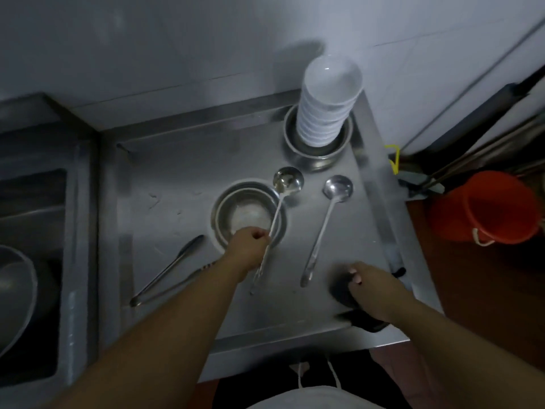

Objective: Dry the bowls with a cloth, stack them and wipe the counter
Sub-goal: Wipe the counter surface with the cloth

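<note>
Left hand [250, 242] is wrapped around the handle of a ladle [281, 199], fingers curled tight on the shaft, and the ladle's cup sits just past the far rim of the steel bowls [247, 215] nested right under and beyond that hand. Right hand [373, 286] is down on a dark cloth [343, 293], fingers curled over it, pressing it onto the steel counter [177, 178] near the front right corner. Between the two hands lies a second ladle [324, 228], flat on the counter, cup pointing away, touched by neither hand. Off to the left of the left forearm, a pair of tongs [168, 271] lies angled on the surface. Far beyond the right hand, against the wall, a tall stack of white bowls [327, 104] stands upside down inside a steel basin [317, 156]. Out to the right of the right hand, off the counter, an orange bucket [483, 206] sits on the floor; left of everything, a sink [38, 231]
</note>
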Demonstrator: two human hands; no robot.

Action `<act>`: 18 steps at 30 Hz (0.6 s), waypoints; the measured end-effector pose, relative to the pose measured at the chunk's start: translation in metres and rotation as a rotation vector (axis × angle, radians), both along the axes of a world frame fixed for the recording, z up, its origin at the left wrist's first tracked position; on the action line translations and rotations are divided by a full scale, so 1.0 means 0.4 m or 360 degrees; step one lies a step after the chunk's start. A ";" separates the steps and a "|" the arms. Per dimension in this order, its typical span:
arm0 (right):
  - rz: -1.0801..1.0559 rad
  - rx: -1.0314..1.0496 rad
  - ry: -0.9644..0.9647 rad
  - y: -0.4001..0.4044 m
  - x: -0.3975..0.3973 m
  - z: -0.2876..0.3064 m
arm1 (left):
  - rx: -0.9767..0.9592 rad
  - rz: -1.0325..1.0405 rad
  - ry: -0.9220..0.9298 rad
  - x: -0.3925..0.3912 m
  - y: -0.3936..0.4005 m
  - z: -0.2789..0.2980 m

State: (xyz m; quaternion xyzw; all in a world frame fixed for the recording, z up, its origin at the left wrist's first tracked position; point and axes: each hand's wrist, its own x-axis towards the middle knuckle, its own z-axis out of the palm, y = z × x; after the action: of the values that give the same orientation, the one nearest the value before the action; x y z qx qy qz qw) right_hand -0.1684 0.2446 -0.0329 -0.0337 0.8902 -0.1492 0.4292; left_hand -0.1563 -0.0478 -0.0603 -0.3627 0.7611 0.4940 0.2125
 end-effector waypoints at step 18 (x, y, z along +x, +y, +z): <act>-0.0547 -0.0275 -0.0044 0.302 0.005 -0.041 | -0.0246 -0.0081 -0.0054 -0.108 0.309 -0.093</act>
State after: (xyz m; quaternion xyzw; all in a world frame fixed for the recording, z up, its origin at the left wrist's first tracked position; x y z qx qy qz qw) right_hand -0.1664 0.3652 -0.0493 0.0840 0.8607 -0.2965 0.4052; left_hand -0.1993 0.0758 -0.0974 -0.3669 0.8023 0.4220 0.2091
